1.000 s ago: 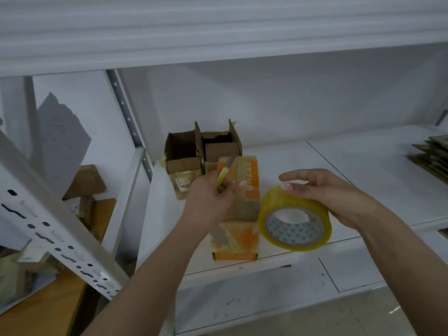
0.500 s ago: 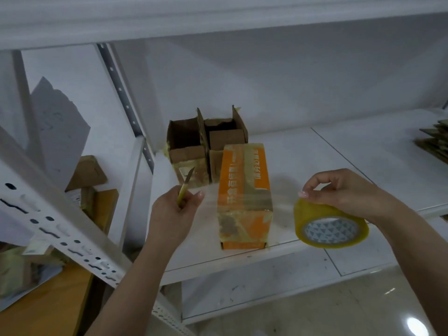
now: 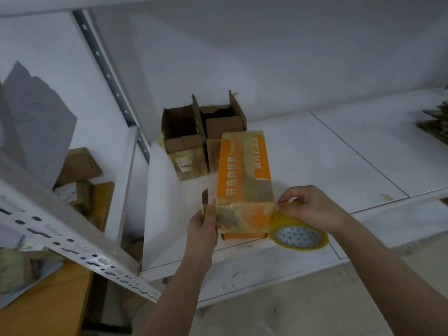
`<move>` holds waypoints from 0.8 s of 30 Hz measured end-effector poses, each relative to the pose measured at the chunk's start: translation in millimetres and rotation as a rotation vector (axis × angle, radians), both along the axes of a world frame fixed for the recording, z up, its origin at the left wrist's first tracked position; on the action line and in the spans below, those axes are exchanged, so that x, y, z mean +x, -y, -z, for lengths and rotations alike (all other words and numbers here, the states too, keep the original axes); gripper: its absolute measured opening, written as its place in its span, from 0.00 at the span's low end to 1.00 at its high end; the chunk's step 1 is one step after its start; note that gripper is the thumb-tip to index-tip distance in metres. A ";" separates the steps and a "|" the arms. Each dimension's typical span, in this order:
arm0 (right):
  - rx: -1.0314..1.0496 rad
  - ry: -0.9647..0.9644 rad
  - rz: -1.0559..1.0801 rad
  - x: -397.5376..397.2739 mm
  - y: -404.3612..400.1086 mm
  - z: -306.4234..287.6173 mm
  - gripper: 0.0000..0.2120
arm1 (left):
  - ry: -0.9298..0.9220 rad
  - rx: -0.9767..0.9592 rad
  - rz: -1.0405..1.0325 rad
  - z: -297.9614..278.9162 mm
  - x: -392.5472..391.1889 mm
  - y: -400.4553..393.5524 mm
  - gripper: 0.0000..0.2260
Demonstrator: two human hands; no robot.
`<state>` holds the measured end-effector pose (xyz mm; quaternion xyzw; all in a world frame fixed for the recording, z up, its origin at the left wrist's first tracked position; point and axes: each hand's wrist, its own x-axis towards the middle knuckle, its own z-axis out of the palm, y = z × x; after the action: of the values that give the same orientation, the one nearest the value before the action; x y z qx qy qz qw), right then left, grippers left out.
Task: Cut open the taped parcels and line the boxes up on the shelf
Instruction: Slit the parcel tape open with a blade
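An orange taped parcel (image 3: 243,180) lies on the white shelf (image 3: 315,161), its near end at the shelf's front edge. My left hand (image 3: 202,226) grips a yellow box cutter (image 3: 205,202) with the blade pointing up, right beside the parcel's near left corner. My right hand (image 3: 310,207) holds a roll of yellowish clear tape (image 3: 299,235) at the parcel's near right corner, fingertips touching the parcel's edge. Two opened brown cardboard boxes (image 3: 203,137) stand side by side behind the parcel, flaps up.
A perforated metal upright (image 3: 72,238) slants across the lower left. Beyond it sit a wooden surface (image 3: 48,306) with cardboard parcels (image 3: 77,175) and paper. Flattened cardboard (image 3: 436,124) is stacked at the shelf's far right. The floor (image 3: 303,306) lies below.
Both hands have closed in on the parcel's near end. The left hand brought the cutter right to the left corner; the right hand brought the tape roll left to the right corner.
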<state>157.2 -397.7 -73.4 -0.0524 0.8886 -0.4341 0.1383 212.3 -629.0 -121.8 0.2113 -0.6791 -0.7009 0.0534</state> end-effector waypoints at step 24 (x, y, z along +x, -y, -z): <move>-0.203 0.201 -0.160 -2.6 -15.4 -6.8 0.08 | -0.276 -0.618 0.724 -87.1 -64.2 -42.9 0.23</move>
<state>154.6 -382.2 -66.6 -0.0929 0.8149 -0.5124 0.2546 148.1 -586.1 -34.7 -0.1586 -0.8716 -0.4618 -0.0437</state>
